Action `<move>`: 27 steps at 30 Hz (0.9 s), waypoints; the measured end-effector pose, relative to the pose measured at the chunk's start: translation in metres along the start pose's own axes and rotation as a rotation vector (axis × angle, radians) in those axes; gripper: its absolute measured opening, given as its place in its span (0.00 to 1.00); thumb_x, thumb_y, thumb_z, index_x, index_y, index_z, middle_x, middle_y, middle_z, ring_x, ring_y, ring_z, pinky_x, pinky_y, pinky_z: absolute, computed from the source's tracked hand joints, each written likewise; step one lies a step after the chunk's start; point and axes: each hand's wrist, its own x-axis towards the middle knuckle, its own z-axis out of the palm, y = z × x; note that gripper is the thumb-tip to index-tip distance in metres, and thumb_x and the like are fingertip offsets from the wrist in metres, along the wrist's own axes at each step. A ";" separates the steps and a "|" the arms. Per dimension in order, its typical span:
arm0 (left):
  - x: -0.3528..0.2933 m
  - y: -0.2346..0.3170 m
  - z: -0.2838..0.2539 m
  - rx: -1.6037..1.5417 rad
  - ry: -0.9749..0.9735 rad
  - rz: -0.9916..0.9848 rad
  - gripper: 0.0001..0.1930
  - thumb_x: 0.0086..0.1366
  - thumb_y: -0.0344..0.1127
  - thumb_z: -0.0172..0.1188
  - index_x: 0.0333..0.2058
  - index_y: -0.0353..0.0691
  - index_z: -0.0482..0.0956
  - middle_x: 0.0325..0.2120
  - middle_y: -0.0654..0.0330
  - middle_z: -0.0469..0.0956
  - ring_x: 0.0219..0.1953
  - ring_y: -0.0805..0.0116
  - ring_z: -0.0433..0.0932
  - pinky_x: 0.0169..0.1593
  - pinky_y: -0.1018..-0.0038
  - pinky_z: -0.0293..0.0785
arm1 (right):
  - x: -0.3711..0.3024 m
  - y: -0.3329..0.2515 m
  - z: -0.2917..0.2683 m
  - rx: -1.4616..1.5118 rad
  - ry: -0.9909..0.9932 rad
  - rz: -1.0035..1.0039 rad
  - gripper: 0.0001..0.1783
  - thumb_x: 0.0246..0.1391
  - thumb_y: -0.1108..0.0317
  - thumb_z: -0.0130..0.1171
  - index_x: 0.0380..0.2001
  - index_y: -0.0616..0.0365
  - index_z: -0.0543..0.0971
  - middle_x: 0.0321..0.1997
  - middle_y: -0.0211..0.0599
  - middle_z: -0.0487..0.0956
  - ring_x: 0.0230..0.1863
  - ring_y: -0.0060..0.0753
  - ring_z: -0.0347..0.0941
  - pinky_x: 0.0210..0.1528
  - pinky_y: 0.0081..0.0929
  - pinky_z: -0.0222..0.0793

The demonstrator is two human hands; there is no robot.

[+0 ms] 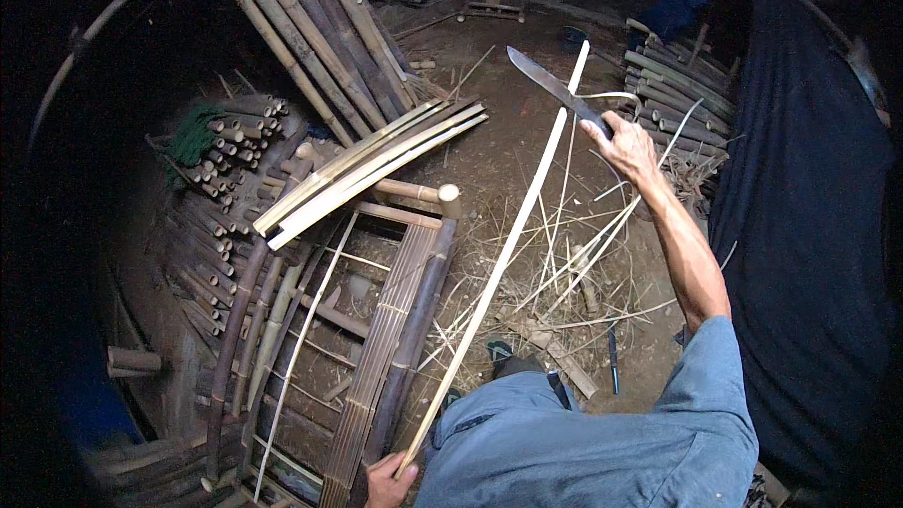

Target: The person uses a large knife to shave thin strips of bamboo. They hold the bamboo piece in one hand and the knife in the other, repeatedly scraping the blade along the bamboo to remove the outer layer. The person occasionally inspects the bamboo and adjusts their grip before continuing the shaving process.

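A long pale bamboo strip slants from the lower middle up to the far side. Its near end is gripped by my left hand, low in the picture beside the bamboo frame. My right hand, arm stretched out, is wrapped round the handle of a large knife. The blade lies across the strip near its far end. A thin curled shaving stands out to the right of the blade. Most of the knife's handle is hidden by my fingers.
At left stands a bamboo frame with split bamboo slats across its far end. Cut bamboo poles are piled beyond it; more lie far right. Shavings litter the ground. A dark cloth hangs at right.
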 end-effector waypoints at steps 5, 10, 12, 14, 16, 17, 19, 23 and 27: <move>-0.038 -0.030 -0.012 -0.037 -0.074 -0.300 0.12 0.66 0.33 0.55 0.39 0.29 0.80 0.29 0.53 0.80 0.31 0.67 0.77 0.36 0.70 0.74 | 0.042 0.043 -0.021 -0.022 0.014 0.030 0.37 0.54 0.28 0.45 0.38 0.55 0.79 0.29 0.57 0.80 0.38 0.59 0.78 0.40 0.50 0.71; -0.071 -0.107 -0.009 -0.123 0.064 -0.554 0.12 0.64 0.33 0.54 0.35 0.29 0.80 0.26 0.51 0.79 0.27 0.64 0.77 0.31 0.67 0.70 | 0.114 0.143 -0.014 0.241 0.235 0.335 0.46 0.47 0.22 0.45 0.33 0.61 0.84 0.35 0.57 0.81 0.40 0.50 0.79 0.47 0.42 0.70; -0.033 -0.085 -0.014 0.224 0.164 -0.254 0.14 0.62 0.38 0.56 0.25 0.31 0.77 0.20 0.51 0.73 0.23 0.58 0.74 0.29 0.62 0.68 | 0.120 0.187 0.014 0.245 0.048 0.482 0.51 0.42 0.21 0.50 0.32 0.71 0.82 0.32 0.55 0.81 0.36 0.44 0.78 0.45 0.40 0.70; 0.045 -0.060 -0.008 0.165 0.369 -0.147 0.16 0.62 0.39 0.56 0.20 0.32 0.71 0.18 0.51 0.70 0.22 0.58 0.70 0.30 0.63 0.65 | 0.114 0.228 0.102 0.187 0.027 0.345 0.40 0.45 0.33 0.57 0.25 0.71 0.81 0.33 0.59 0.82 0.37 0.51 0.80 0.39 0.44 0.72; 0.117 -0.067 -0.002 0.176 0.628 0.053 0.10 0.61 0.34 0.59 0.26 0.33 0.74 0.21 0.59 0.70 0.25 0.63 0.72 0.35 0.69 0.70 | 0.085 0.235 0.213 -0.016 -0.210 0.186 0.27 0.49 0.48 0.55 0.27 0.66 0.82 0.32 0.60 0.81 0.35 0.54 0.80 0.39 0.44 0.74; 0.164 -0.066 0.001 -0.056 0.615 0.052 0.09 0.64 0.35 0.58 0.32 0.35 0.74 0.22 0.63 0.70 0.26 0.71 0.74 0.32 0.74 0.70 | 0.052 0.255 0.267 0.011 -0.162 0.277 0.24 0.49 0.52 0.55 0.23 0.66 0.82 0.30 0.59 0.80 0.33 0.54 0.80 0.38 0.44 0.74; 0.230 -0.032 0.000 -0.424 0.597 0.118 0.12 0.71 0.42 0.50 0.37 0.38 0.71 0.21 0.67 0.67 0.20 0.82 0.65 0.23 0.82 0.63 | -0.017 0.235 0.343 0.075 -0.479 0.277 0.18 0.50 0.59 0.53 0.21 0.63 0.81 0.26 0.48 0.82 0.27 0.44 0.79 0.31 0.41 0.74; 0.242 -0.013 -0.014 -0.855 0.871 0.124 0.22 0.72 0.56 0.43 0.31 0.42 0.68 0.21 0.67 0.64 0.20 0.76 0.64 0.25 0.77 0.66 | -0.156 0.044 0.373 0.854 -0.806 0.561 0.23 0.51 0.53 0.64 0.34 0.67 0.78 0.26 0.44 0.79 0.19 0.33 0.74 0.20 0.36 0.72; 0.254 0.026 -0.004 -1.340 1.102 0.182 0.26 0.69 0.62 0.44 0.23 0.45 0.63 0.18 0.66 0.60 0.19 0.72 0.59 0.27 0.72 0.63 | -0.168 -0.039 0.350 1.221 -0.698 0.968 0.28 0.47 0.41 0.68 0.25 0.58 0.73 0.14 0.32 0.69 0.12 0.30 0.67 0.14 0.27 0.65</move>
